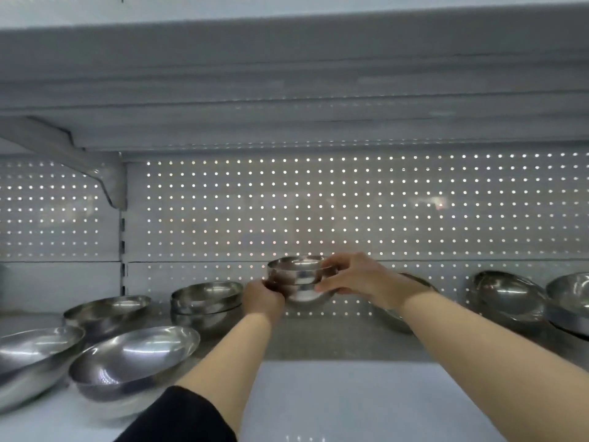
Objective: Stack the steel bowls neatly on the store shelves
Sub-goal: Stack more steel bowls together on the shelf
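Steel bowls [298, 279], two small ones nested into a short stack, sit between your hands, lifted above the shelf [331, 339] near the perforated back panel [318, 205]. Your left hand [263, 298] grips the stack low on its left side, fingers curled against the lower bowl. Your right hand [357, 277] holds the right side, thumb on the upper rim and fingers wrapped around the wall. Both bowls are round, deep and mirror-polished, with bright streaks of light on their rims. No writing or label can be read on any of them.

Left of your left hand stands another stack of bowls [205, 303], wider and shallower. Further left is a single bowl [106, 311], and nearer to you two large bowls: one at the frame edge [35, 355], and one with a finely hammered outer wall [134, 358]. Behind your right forearm a bowl [398, 317] is mostly hidden. Right of your right hand a tilted bowl [506, 296] leans towards a stack at the edge [570, 303].
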A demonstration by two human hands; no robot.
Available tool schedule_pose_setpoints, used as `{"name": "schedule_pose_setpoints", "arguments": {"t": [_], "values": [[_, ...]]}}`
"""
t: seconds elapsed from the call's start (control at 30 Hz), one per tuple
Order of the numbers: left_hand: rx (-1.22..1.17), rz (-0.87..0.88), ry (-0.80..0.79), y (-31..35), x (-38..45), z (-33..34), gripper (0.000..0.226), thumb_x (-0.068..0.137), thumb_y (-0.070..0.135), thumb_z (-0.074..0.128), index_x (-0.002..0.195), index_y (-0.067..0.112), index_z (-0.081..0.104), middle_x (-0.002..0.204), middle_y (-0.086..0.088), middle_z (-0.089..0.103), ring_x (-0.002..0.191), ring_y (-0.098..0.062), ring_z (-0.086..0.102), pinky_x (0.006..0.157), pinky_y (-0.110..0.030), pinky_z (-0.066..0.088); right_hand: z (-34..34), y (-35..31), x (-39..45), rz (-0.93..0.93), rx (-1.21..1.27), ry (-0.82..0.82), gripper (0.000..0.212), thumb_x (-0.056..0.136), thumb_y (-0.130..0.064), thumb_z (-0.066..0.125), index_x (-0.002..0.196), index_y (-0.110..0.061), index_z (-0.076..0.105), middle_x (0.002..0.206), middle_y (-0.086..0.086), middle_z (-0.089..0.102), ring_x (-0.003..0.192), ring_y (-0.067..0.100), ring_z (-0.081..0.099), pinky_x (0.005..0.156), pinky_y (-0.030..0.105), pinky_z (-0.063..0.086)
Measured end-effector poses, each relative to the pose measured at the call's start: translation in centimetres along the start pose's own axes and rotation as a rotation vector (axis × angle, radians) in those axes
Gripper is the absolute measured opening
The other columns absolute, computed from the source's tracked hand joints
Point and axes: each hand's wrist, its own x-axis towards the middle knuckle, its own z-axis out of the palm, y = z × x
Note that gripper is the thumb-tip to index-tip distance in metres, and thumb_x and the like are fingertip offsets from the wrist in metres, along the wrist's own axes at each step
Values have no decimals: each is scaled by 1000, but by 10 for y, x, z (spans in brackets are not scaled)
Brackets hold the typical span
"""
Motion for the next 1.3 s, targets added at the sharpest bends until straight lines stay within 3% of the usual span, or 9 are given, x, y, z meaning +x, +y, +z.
{"name": "schedule_pose_setpoints", "arguments": {"t": [0.13,0.23,0.43,0.67,0.97,1.07,1.17,1.23,1.3], "values": [[101,0,-40,-13,7,2,24,85,-5,50,104,-9,65,111,-26,65,96,-24,61,72,-27,40,11,22,2,40,47,-10,47,60,-9,86,103,-10,66,99,11,69,93,22,64,82,30,54],[160,-33,-54,-18,9,5,24,86,-1,48,105,-9,62,112,-26,63,97,-22,57,80,-26,41,15,26,1,49,17,-12,46,60,-11,86,102,-7,67,97,11,69,87,21,63,79,33,51],[222,-58,-70,-26,8,3,23,85,2,48,105,-5,58,113,-24,62,109,-34,57,93,-34,44,23,34,-1,74,9,4,42,64,-11,85,102,-10,66,97,6,70,86,15,63,70,21,50],[110,-132,-104,-31,12,6,26,81,-6,48,105,-11,57,111,-29,60,106,-39,58,90,-39,48,30,40,0,84,-25,42,45,59,-15,87,100,-15,68,85,-3,64,85,14,62,91,31,52],[197,-97,-86,-25,9,3,27,84,-3,45,107,-10,57,114,-27,60,108,-38,58,88,-38,48,30,33,-6,113,-102,29,55,62,-22,86,111,-17,62,98,-3,63,99,17,60,94,33,49],[290,6,17,-8,1,0,26,84,-4,45,107,-8,57,117,-24,59,109,-37,56,79,-34,44,25,23,-10,134,-158,9,57,65,-18,84,115,-18,57,109,4,61,105,22,60,96,36,49],[288,195,144,12,-10,-1,44,83,-7,46,126,0,49,130,-16,51,117,-32,51,92,-34,43,3,0,-15,104,-129,84,53,70,-13,80,117,-16,56,102,6,57,101,27,61,95,39,50],[149,332,138,24,-19,3,58,80,-14,48,133,9,47,129,-7,50,107,-22,55,93,-29,46,-20,-18,-21,28,-79,171,48,74,-9,77,117,-11,57,96,6,57,89,22,60,90,36,50],[90,471,40,32,-31,12,61,79,-18,46,130,16,52,124,1,52,93,-11,52,84,-19,44,-46,-28,-31,-42,-238,285,43,76,-10,75,115,-12,57,103,5,56,87,19,57,84,34,49]]}}
